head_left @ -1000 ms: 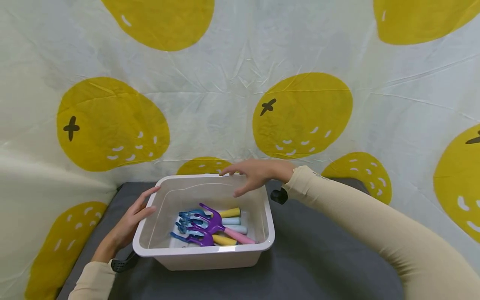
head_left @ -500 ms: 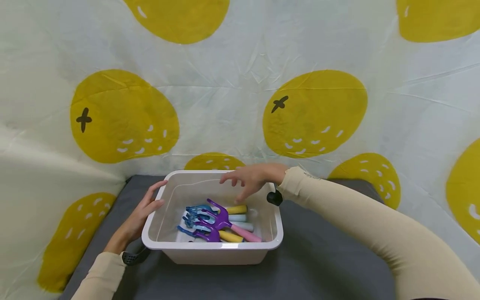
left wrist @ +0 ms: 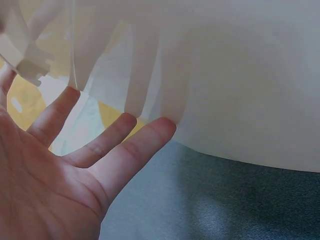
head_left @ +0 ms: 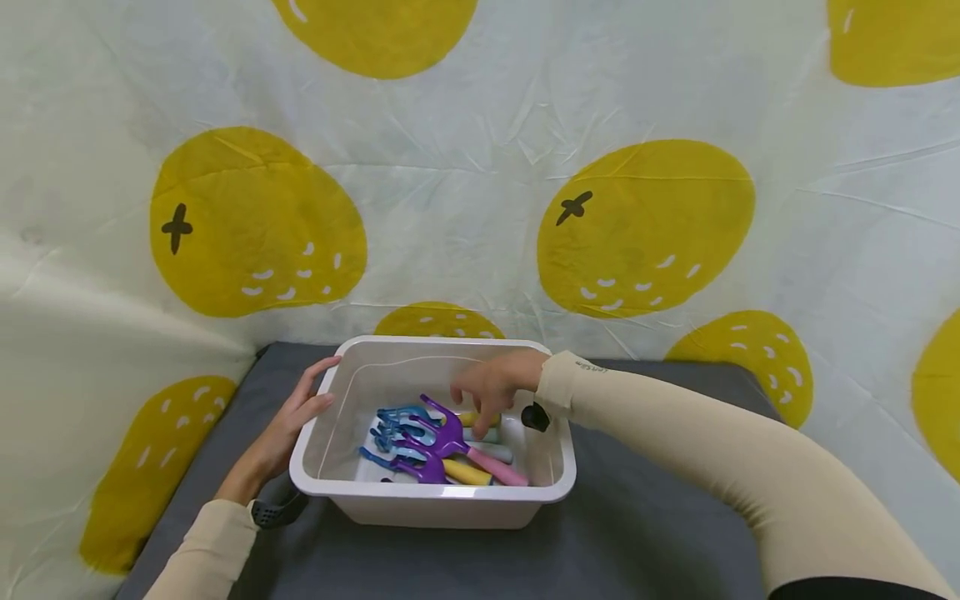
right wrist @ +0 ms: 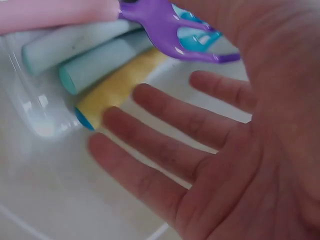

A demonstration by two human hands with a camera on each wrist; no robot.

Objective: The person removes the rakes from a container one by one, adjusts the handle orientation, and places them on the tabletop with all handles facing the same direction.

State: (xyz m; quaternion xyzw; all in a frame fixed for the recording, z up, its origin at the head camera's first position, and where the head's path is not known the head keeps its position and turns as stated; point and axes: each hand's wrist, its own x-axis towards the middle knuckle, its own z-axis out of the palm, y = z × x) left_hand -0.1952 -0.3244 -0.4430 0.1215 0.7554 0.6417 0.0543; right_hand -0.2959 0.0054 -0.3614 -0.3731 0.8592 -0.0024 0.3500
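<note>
A white plastic bin (head_left: 435, 510) holds several small garden hand forks. On top lies one with a purple head (head_left: 450, 435) and a pink handle (right wrist: 60, 12); a second purple one and blue ones lie beneath. My left hand (head_left: 288, 421) stays at the bin's left side, straight fingertips touching its outer wall (left wrist: 250, 90). Inside the bin, my right hand (head_left: 491, 385) hovers over the handles, fingers spread and loosely bent, holding nothing. Its fingertips come close to a yellow handle (right wrist: 117, 85), beside two pale green handles (right wrist: 107, 62) in the right wrist view.
The bin stands on a dark grey cloth-covered surface (head_left: 637, 517). Behind it hangs a pale curtain (head_left: 450, 225) printed with large yellow fruit. The bin's raised rim (head_left: 315, 487) surrounds the forks. Each wrist wears a black band, the left one (head_left: 277, 510) near the bin.
My right hand has lowered from above the bin's far right rim down toward the fork handles. The left hand stays at the bin's side. The head view has shifted slightly.
</note>
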